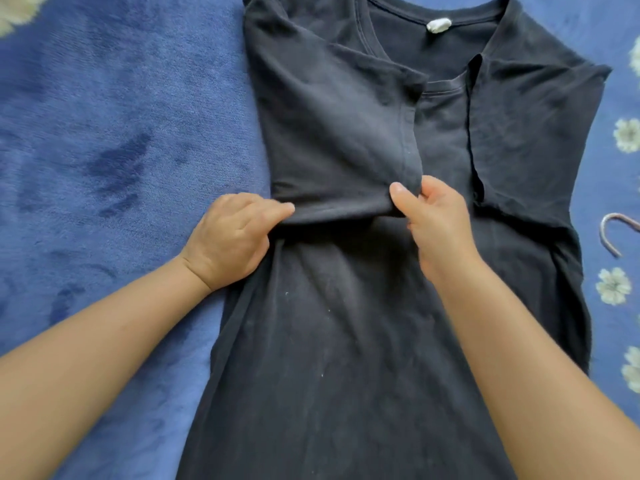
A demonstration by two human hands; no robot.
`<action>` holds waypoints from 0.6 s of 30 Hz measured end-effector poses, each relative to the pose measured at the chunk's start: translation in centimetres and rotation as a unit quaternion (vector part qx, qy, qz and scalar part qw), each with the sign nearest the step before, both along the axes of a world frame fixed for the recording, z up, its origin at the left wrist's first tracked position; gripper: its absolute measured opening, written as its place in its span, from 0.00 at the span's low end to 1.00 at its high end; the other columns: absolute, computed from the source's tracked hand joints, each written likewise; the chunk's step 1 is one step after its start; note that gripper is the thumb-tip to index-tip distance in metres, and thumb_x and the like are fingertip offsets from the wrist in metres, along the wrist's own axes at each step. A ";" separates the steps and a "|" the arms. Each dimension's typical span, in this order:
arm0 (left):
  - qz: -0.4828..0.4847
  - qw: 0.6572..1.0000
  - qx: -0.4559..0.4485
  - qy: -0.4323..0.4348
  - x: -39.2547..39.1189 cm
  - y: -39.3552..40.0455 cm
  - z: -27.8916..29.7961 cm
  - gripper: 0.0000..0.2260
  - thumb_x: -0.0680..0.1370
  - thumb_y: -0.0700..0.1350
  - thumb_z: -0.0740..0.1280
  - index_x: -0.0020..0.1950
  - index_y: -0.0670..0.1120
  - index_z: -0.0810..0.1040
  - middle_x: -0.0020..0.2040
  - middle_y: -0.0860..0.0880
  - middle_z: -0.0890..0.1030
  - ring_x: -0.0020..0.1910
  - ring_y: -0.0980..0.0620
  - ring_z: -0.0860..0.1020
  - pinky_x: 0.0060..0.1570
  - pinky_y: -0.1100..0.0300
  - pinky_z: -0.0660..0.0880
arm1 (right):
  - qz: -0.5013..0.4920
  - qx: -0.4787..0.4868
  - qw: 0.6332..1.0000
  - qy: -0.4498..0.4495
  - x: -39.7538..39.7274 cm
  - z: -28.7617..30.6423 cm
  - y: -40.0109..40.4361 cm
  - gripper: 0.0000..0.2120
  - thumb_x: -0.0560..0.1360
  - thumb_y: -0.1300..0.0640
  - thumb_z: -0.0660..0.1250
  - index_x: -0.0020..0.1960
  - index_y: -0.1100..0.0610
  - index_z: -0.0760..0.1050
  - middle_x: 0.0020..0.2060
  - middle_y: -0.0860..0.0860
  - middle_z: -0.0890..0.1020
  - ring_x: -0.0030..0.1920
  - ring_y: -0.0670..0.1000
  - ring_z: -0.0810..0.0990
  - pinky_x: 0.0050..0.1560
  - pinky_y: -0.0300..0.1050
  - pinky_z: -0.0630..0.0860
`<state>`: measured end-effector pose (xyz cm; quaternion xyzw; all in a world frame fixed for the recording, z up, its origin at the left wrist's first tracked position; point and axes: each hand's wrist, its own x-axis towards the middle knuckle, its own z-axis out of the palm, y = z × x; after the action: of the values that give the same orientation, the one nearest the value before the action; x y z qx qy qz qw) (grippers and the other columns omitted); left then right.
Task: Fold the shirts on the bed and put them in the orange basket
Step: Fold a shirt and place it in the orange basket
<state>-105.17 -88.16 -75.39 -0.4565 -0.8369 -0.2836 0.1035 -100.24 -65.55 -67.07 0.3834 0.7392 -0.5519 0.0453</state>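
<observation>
A black T-shirt [346,341] lies flat on the bed, collar at the top with a white label [438,25] inside the neck. Both sleeves and sides are folded inward over the chest. A raised crosswise fold of fabric runs across the middle of the shirt. My left hand [232,237] grips the left end of that fold, fingers curled under it. My right hand [433,216] pinches the right end between thumb and fingers. The orange basket is out of view.
The shirt rests on a blue plush blanket [104,150] with white flower prints [613,285] along the right edge. A curved grey hanger hook [611,233] lies on the blanket right of the shirt.
</observation>
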 end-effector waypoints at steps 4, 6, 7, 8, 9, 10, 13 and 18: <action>-0.045 0.997 -0.055 -0.028 0.7 -0.5 1.3 0.10 0.69 0.35 0.55 0.45 0.47 0.69 0.30 0.46 0.77 0.39 0.49 0.68 0.37 0.57 0.64 | 0.112 0.072 0.982 -0.133 1.7 -1.2 -0.6 0.19 0.75 0.57 0.65 0.63 0.57 0.65 0.42 0.49 0.77 0.40 0.47 0.74 0.35 0.38 0.67; 0.001 0.995 -0.041 -0.095 0.5 -0.7 1.9 0.08 0.69 0.37 0.55 0.44 0.48 0.68 0.30 0.45 0.77 0.38 0.49 0.67 0.37 0.57 0.64 | 0.112 0.090 0.978 -0.148 1.4 -1.0 -1.0 0.29 0.74 0.55 0.66 0.70 0.56 0.57 0.47 0.49 0.75 0.46 0.49 0.73 0.40 0.38 0.66; 0.048 0.990 -0.019 -0.131 0.2 -0.6 2.2 0.08 0.69 0.37 0.55 0.44 0.47 0.70 0.31 0.44 0.77 0.38 0.49 0.67 0.38 0.57 0.64 | 0.094 0.105 0.979 -0.147 1.0 -0.8 -0.8 0.32 0.74 0.55 0.66 0.72 0.57 0.54 0.47 0.48 0.73 0.48 0.49 0.72 0.42 0.36 0.65; 0.101 0.982 0.005 -0.157 -0.2 -0.4 2.5 0.09 0.70 0.38 0.55 0.44 0.45 0.73 0.33 0.42 0.77 0.39 0.49 0.67 0.40 0.58 0.64 | 0.078 0.135 0.979 -0.131 0.3 -0.3 -0.4 0.32 0.74 0.55 0.66 0.73 0.57 0.54 0.45 0.47 0.72 0.49 0.49 0.71 0.42 0.33 0.64; 0.154 0.973 0.024 -0.168 -1.0 -0.2 2.7 0.10 0.71 0.38 0.56 0.45 0.42 0.75 0.35 0.40 0.78 0.40 0.48 0.68 0.43 0.57 0.64 | 0.073 0.177 0.976 -0.100 -0.5 0.0 0.2 0.31 0.74 0.55 0.65 0.72 0.59 0.56 0.45 0.48 0.72 0.51 0.50 0.71 0.42 0.32 0.64; 0.204 0.964 0.027 -0.171 -1.9 0.0 2.7 0.12 0.72 0.40 0.56 0.46 0.38 0.77 0.39 0.38 0.79 0.43 0.48 0.70 0.47 0.57 0.64 | 0.079 0.232 0.967 -0.067 -1.6 0.2 0.9 0.29 0.74 0.55 0.65 0.71 0.60 0.59 0.48 0.50 0.73 0.54 0.52 0.71 0.45 0.32 0.63; 0.296 0.938 -0.058 -0.171 -4.3 0.7 1.8 0.22 0.74 0.49 0.54 0.57 0.35 0.76 0.58 0.37 0.77 0.61 0.39 0.73 0.60 0.50 0.62 | 0.185 0.393 0.901 0.017 -5.8 0.7 2.3 0.23 0.76 0.55 0.63 0.68 0.62 0.65 0.61 0.57 0.72 0.64 0.57 0.67 0.61 0.40 0.59; 0.330 0.930 -0.141 -0.084 -5.2 1.4 -0.5 0.23 0.74 0.48 0.54 0.62 0.36 0.74 0.65 0.38 0.74 0.65 0.39 0.71 0.64 0.51 0.53 | 0.426 0.479 0.763 -0.078 -13.2 -0.2 3.2 0.22 0.78 0.51 0.61 0.69 0.58 0.66 0.64 0.57 0.70 0.66 0.59 0.63 0.62 0.52 0.62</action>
<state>-110.41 -86.77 -75.93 -0.1389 -0.9773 -0.1503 0.0552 -113.46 -62.32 -67.26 0.0421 0.9886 -0.0179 0.1435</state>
